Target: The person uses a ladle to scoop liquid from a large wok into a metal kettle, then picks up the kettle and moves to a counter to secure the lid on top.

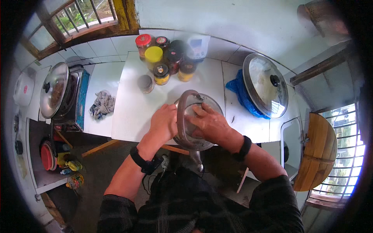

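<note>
A metal kettle (212,103) with an arched brown handle (181,119) stands at the near edge of the white counter. Its spout (197,161) points towards me, past the edge. My left hand (164,122) is pressed to the kettle's left side, its fingertips hidden. My right hand (208,121) reaches over the round top from the right, fingers spread and slightly blurred. Whether it grips a lid or dips into an opening is hidden under the palm. A small grey-lidded jar (145,84) stands beyond my left hand.
Several lidded jars (161,74) cluster at the back. At the left are a crumpled cloth (102,104) and a stove (81,96) bearing a glass-lidded pan (54,91). On the right, a large glass lid (265,86) leans above a blue plastic bag (242,93), near a sink (291,142).
</note>
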Action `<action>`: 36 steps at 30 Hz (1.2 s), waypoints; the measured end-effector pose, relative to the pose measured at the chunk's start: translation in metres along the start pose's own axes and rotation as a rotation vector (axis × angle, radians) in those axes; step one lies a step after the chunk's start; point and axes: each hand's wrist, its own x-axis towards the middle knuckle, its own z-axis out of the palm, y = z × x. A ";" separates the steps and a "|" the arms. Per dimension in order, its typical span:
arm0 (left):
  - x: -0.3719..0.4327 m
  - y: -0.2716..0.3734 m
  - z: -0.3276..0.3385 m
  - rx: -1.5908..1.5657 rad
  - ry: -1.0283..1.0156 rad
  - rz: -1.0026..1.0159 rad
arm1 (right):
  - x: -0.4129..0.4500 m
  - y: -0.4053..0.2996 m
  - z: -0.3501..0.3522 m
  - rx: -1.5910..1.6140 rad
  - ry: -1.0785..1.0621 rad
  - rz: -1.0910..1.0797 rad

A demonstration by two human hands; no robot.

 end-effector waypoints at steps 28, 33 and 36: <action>0.018 0.073 -0.015 -1.847 -0.107 -0.502 | -0.034 0.012 0.014 0.318 0.292 0.184; 0.026 0.095 -0.007 -1.727 -0.081 -0.492 | -0.046 0.008 0.010 0.402 0.356 0.250; 0.027 0.100 -0.012 -1.676 -0.047 -0.572 | -0.059 0.003 0.002 0.431 0.372 0.274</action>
